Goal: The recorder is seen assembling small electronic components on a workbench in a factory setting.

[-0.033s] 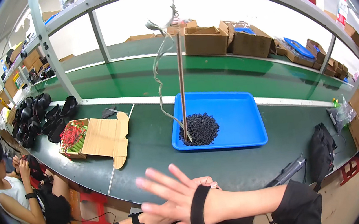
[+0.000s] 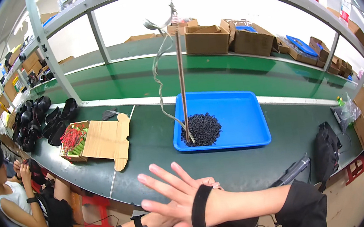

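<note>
Right hand [image 2: 179, 202] with fingers spread, crossed over left hand [image 2: 160, 222], left finger state not discernible, both at near edge of tabletop [image 2: 146, 131], blue tray [image 2: 240, 115] along far edge, black pieces [image 2: 202, 130] heaped toward tray's near-left corner

The long, smooth, dark green tabletop [image 2: 150, 132] in front of me carries a shallow rectangular blue plastic tray [image 2: 241, 118] around its middle. Left of that sits an open brown cardboard box [image 2: 106, 138], its lid spread out, with a heap of glossy black rounded shells [image 2: 26, 117] farther along. Over on the right lie a black fabric bag [image 2: 327, 151], a long dark grey object [image 2: 291, 173] and a crumpled clear plastic bag [image 2: 349, 114].
</note>
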A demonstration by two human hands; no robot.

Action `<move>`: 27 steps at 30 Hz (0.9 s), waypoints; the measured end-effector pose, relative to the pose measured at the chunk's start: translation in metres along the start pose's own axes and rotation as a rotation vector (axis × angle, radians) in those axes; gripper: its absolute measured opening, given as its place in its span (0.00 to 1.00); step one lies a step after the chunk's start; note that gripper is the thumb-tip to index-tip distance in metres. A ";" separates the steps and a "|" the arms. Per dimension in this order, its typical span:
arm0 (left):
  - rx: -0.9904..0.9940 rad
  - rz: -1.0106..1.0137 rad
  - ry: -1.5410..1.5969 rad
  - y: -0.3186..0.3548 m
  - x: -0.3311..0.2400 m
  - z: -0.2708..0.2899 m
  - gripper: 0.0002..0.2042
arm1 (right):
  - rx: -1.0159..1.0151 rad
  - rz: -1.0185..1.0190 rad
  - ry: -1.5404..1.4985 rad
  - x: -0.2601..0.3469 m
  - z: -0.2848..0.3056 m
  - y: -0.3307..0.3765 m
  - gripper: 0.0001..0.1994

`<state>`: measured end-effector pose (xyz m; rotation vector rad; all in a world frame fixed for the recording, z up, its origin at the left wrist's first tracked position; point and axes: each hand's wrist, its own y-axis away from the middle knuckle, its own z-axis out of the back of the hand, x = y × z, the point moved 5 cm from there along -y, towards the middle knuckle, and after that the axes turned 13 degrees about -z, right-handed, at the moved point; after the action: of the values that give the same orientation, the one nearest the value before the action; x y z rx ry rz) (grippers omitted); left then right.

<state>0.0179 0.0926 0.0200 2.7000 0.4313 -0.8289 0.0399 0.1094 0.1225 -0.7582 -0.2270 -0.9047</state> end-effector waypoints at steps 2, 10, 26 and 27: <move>-0.025 -0.035 0.074 -0.013 0.005 0.004 0.10 | -0.077 -0.046 0.080 -0.012 0.003 0.001 0.39; 0.207 0.094 -0.101 -0.018 -0.014 -0.007 0.09 | 0.550 -0.273 -0.219 -0.014 -0.014 0.001 0.32; 0.004 -0.071 -0.177 -0.016 -0.027 0.001 0.08 | -0.013 0.187 -0.251 -0.018 -0.013 -0.019 0.30; -0.027 -0.099 -0.204 -0.015 -0.026 0.005 0.08 | -0.030 0.176 -0.236 -0.022 -0.025 -0.023 0.30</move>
<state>-0.0112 0.0996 0.0284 2.5527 0.5282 -1.1049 0.0051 0.0978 0.1056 -0.8987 -0.3490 -0.6527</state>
